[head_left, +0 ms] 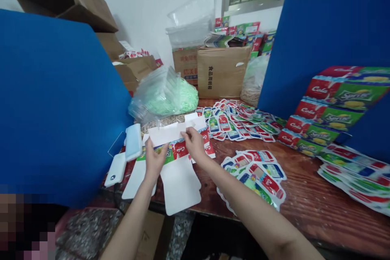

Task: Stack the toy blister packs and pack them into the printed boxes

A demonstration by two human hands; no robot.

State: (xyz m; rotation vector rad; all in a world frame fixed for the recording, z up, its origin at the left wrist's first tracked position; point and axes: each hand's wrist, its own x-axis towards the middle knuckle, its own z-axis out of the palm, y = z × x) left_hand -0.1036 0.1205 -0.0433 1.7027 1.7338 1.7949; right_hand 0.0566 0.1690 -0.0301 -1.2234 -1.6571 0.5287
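A flat cardboard carton blank (182, 187) lies before me at the table's front edge, with white flaps hanging toward me. Its printed strip shows cola and lemon-drink pictures, and a white flap (164, 134) stands up along the far side. My left hand (154, 157) grips the left part of this flap, thumb and fingers set apart along it. On its right part, my right hand (195, 144) pinches the edge between thumb and fingers. To the right of my right forearm lies a small pile of printed die-cut cards (256, 174).
A larger heap of cards (234, 120) lies behind. Folded cola cartons (323, 118) are stacked at right, above more cards (356, 174). Green paper shred in a plastic bag (185, 97), a brown box (222, 73) and white devices (133, 142) stand around. Blue partitions (55, 101) flank the table.
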